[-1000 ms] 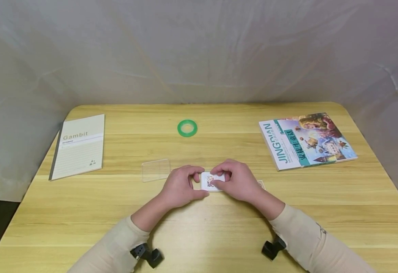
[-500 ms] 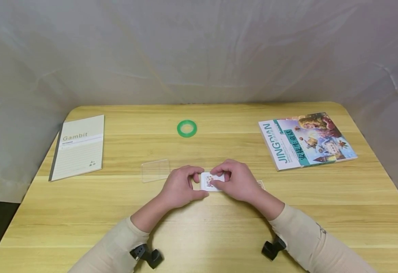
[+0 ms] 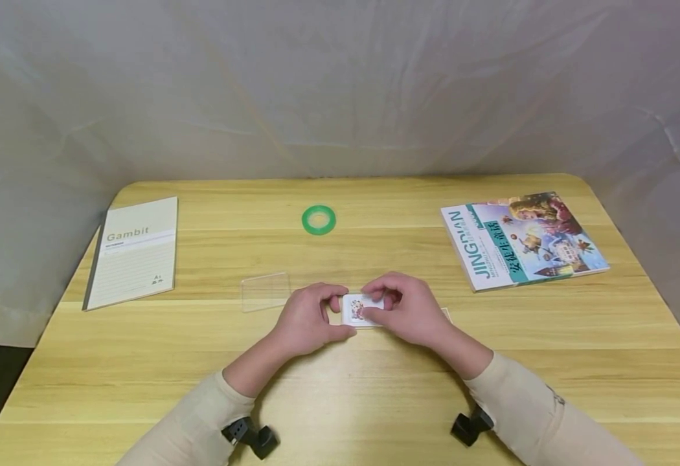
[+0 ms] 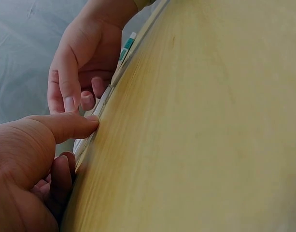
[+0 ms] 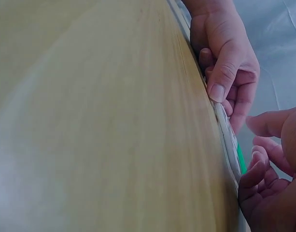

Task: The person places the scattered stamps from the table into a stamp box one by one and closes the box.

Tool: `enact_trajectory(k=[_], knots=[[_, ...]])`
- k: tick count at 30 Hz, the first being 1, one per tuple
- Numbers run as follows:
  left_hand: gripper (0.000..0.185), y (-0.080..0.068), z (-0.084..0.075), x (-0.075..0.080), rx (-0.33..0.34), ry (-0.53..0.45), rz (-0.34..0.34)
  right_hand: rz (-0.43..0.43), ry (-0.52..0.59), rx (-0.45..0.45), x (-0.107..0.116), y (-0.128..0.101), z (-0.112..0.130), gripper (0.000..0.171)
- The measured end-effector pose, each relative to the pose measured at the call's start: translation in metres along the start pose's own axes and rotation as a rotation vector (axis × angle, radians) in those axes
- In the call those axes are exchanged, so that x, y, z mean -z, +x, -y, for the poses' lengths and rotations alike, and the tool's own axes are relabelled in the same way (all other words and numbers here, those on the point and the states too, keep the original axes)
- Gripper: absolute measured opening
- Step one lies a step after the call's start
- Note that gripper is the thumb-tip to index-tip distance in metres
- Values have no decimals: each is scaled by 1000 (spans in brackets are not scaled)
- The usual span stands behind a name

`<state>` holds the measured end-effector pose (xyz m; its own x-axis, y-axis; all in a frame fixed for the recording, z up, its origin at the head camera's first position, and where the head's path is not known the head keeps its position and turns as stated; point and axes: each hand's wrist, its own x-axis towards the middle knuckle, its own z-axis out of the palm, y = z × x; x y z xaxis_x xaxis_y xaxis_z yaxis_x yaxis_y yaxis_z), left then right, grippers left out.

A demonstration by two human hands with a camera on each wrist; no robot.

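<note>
Between notebook [image 3: 133, 251] and book [image 3: 521, 238], left hand [image 3: 305, 320] and right hand [image 3: 407, 310] pinch small card [image 3: 356, 309]; tape ring [image 3: 319, 219] beyond.

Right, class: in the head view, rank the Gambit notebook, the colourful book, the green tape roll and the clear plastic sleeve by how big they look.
Largest to smallest:
1. colourful book and Gambit notebook, too alike to separate
2. clear plastic sleeve
3. green tape roll, though it lies farther from the camera

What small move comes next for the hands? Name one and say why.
Probably lift the small picture card a little off the table. The left hand and right hand both pinch its edges while it lies flat, and the clear sleeve sits apart to the left.
</note>
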<state>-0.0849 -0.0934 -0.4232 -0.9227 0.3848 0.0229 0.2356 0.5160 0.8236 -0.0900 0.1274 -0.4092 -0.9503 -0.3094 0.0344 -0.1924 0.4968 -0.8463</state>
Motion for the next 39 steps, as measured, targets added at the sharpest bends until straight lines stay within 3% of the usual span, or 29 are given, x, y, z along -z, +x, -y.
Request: enact_trajectory(k=[12, 21, 30, 39], knots=[[58, 1, 0, -2, -1, 8, -11, -28, 47, -9, 20, -16, -1, 30], [58, 0, -1, -2, -3, 2, -10, -64, 45, 17, 41, -31, -15, 33], [58, 0, 0, -2, -1, 3, -6, -61, -5, -48, 63, -50, -27, 35], [58, 0, 0, -1, 9, 0, -6, -62, -103, -52, 75, -59, -36, 33]])
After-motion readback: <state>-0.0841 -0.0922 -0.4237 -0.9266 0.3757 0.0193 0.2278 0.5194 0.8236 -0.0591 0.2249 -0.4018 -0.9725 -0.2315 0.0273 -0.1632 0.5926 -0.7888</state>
